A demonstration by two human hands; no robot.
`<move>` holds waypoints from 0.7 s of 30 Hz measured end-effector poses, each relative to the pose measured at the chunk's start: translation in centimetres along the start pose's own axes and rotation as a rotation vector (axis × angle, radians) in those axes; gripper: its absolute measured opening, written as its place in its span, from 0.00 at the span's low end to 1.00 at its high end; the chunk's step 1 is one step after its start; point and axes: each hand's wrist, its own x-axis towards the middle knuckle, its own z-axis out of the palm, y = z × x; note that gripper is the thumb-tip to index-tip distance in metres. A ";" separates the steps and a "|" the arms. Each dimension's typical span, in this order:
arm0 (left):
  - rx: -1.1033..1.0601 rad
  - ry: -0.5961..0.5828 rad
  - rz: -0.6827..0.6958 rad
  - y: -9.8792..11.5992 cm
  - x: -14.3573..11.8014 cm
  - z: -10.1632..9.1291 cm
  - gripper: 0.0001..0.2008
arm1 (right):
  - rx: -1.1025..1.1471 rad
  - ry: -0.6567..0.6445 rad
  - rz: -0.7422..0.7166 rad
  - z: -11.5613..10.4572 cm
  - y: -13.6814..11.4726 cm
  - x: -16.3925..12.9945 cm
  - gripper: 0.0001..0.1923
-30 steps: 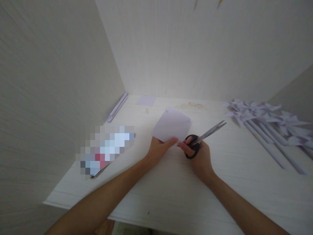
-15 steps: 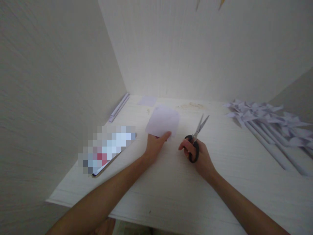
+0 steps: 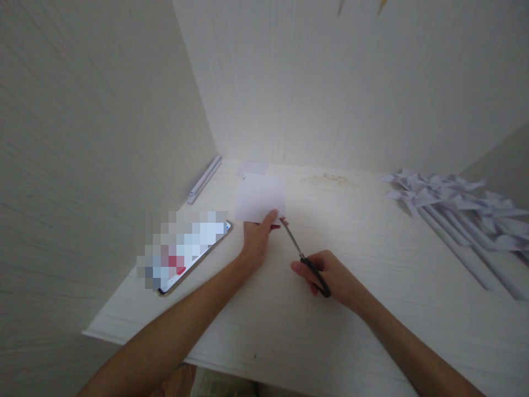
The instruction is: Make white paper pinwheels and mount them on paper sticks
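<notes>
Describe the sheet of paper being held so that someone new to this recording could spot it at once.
Start at the far left corner of the white table, where the two walls meet. Just in front of it, the left hand holds up a pale lilac sheet of paper by its lower edge, with the tips of the scissors at its lower right corner. Unlike the smaller square lying flat behind it, this sheet is raised off the table.

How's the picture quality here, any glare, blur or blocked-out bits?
Head view: strong glare washes out the far tabletop around the paper sheet; the phone is pixelated over; the pinwheels at the right look soft; the straight walls bow from wide-angle distortion.
</notes>
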 end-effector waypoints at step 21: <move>-0.037 0.004 -0.019 -0.3 -0.1 0.1 0.09 | -0.060 -0.010 0.031 0.0 -0.2 0.1 0.28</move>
